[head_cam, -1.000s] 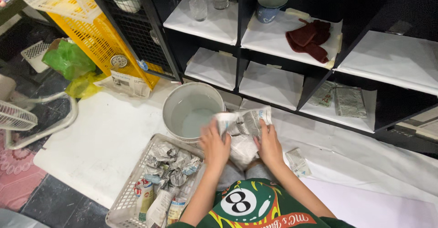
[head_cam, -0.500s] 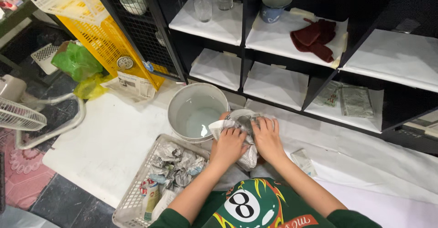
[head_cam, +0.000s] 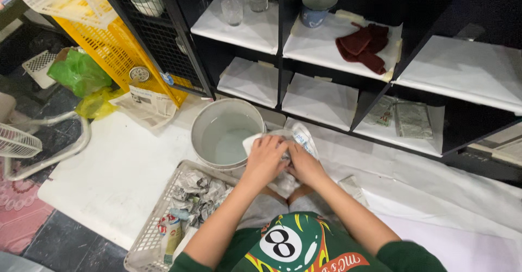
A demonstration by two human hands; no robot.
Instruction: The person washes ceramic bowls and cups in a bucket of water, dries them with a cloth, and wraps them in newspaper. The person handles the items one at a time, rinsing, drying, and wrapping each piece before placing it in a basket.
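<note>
Two hands on one paper-wrapped bundle, just right of the bucket.
My left hand [head_cam: 265, 159] and right hand [head_cam: 304, 165] meet over the wrapped bundle [head_cam: 296, 139], fingers curled and pressed onto its crumpled newspaper, low over the white floor sheet [head_cam: 109, 168]. To do this well, I judge I should keep both grips firm and peel the paper evenly, close to the floor, clear of the grey bucket [head_cam: 225, 133]; the basket [head_cam: 157, 223] of crumpled paper sits near left.

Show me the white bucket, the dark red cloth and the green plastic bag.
white bucket [head_cam: 202, 126], head view, left rim.
dark red cloth [head_cam: 363, 42], head view, middle of the folds.
green plastic bag [head_cam: 80, 72], head view, middle.
</note>
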